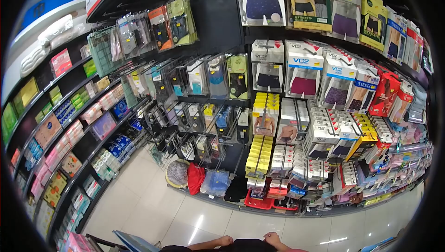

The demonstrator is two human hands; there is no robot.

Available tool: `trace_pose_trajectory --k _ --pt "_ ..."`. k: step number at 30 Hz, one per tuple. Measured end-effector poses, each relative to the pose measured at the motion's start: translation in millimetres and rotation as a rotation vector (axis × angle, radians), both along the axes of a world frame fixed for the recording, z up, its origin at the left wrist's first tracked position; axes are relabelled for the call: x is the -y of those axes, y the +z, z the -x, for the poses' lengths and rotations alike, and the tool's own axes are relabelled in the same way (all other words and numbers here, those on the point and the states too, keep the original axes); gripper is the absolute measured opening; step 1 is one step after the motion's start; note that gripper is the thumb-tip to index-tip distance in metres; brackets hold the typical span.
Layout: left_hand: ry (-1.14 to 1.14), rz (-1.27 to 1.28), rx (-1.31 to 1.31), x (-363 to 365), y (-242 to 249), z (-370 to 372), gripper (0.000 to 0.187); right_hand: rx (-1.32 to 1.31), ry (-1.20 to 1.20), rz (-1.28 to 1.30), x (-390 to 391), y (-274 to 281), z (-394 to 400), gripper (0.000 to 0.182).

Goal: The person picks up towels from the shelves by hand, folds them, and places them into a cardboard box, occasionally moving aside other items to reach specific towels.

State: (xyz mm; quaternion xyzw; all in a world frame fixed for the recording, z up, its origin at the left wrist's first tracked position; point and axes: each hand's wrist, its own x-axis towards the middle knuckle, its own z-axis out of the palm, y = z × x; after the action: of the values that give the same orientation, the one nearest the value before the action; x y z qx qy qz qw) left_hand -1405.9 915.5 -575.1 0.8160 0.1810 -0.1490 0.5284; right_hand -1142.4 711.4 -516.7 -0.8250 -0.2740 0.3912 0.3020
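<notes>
At the bottom edge my left hand (225, 241) is closed, its fingers curled in. My right hand (271, 238) is closed too, a short way to the right. Dark cloth (248, 245) lies between them, close to both hands. Whether either hand grips it or something small I cannot make out. Beyond the hands, boxed underwear packs (303, 69) hang on hooks, with yellow packs (259, 159) lower down. Socks in packets (216, 78) hang to the left of these.
Shelves of tissue packs (74, 131) curve along the left. A checked cap (177, 173), a red cloth item (195, 178) and red baskets (257, 202) sit low at the rack's base. Pale floor tiles (185, 219) lie before me. A blue-edged panel (134, 241) stands at lower left.
</notes>
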Motion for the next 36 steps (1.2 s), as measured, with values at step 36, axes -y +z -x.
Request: trace_pose_trajectory --k 36 --pt "0.878 0.346 0.042 -25 50 184 0.011 -0.210 0.502 -0.004 -228 104 165 0.022"
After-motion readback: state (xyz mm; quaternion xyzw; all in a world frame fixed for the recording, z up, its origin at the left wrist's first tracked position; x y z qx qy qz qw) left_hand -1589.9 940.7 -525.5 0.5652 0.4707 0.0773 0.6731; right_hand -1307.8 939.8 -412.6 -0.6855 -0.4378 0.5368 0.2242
